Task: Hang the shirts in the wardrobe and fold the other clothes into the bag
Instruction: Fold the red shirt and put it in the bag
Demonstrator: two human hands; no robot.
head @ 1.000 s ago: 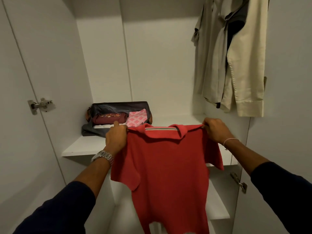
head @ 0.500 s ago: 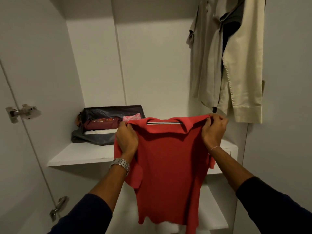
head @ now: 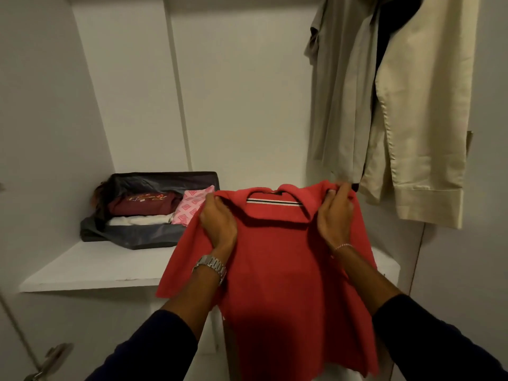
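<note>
Both hands grip the red polo (head: 277,270) at its shoulders: left hand (head: 218,224), right hand (head: 334,215); the hem hangs unsupported below, so folding risks a crooked crease

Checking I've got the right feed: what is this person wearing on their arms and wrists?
Both arms wear dark navy long sleeves pushed up toward the elbows. The left wrist carries a silver metal link-band watch; the right wrist has a thin silver chain bracelet. No gloves or rings are visible.
</note>
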